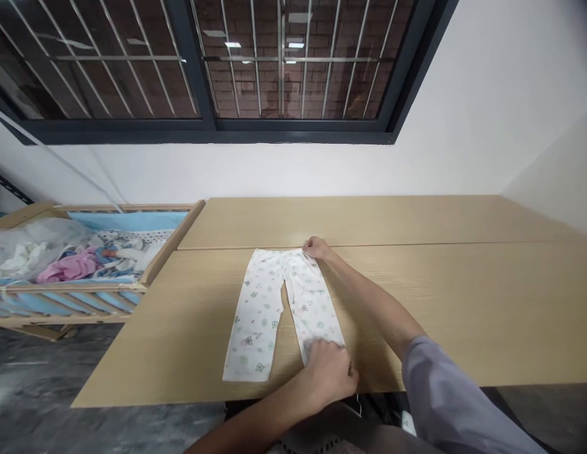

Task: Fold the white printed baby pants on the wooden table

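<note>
A pair of small white baby pants (267,302) with a green print lies flat on the wooden table (463,296), waistband away from me and legs toward me. My right hand (316,248) reaches out in a grey sleeve and pinches the waistband's right corner. My left hand (328,371) is closed on the hem of the right leg near the table's front edge. The left leg lies untouched, spread slightly apart from the right one.
A wooden crib (168,249) with blue lining stands against the table's left end, holding a heap of baby clothes (75,261). A white wall and a barred window (203,63) lie behind the table. Dark floor (38,391) shows at the lower left.
</note>
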Available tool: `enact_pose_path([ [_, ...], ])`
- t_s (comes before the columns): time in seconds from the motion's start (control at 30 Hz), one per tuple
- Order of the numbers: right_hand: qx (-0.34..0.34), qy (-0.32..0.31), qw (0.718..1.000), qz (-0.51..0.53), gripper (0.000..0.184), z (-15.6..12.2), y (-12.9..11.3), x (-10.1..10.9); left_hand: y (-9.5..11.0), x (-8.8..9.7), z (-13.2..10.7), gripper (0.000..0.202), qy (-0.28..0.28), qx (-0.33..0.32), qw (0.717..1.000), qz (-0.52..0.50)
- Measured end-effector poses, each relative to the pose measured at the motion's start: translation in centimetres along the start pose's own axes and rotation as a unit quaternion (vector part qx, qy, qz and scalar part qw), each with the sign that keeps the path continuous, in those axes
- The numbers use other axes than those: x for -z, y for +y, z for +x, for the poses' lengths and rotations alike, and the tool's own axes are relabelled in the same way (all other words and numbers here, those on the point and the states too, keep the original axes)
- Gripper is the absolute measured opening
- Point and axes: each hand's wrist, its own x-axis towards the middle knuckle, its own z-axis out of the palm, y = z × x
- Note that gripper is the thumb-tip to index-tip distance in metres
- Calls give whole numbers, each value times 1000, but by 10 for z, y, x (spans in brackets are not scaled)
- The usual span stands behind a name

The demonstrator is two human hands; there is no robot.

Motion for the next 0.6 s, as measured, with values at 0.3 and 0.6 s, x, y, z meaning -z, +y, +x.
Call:
enact_pose_path([
  [0.3, 47, -34, 997, 46, 16, 4, -60, 17, -43, 50, -76, 39, 111, 80, 957, -257],
  [0.6, 71, -55, 996, 13, 8, -2, -144, -40, -122, 58, -164, 45, 186, 257, 914, -254],
])
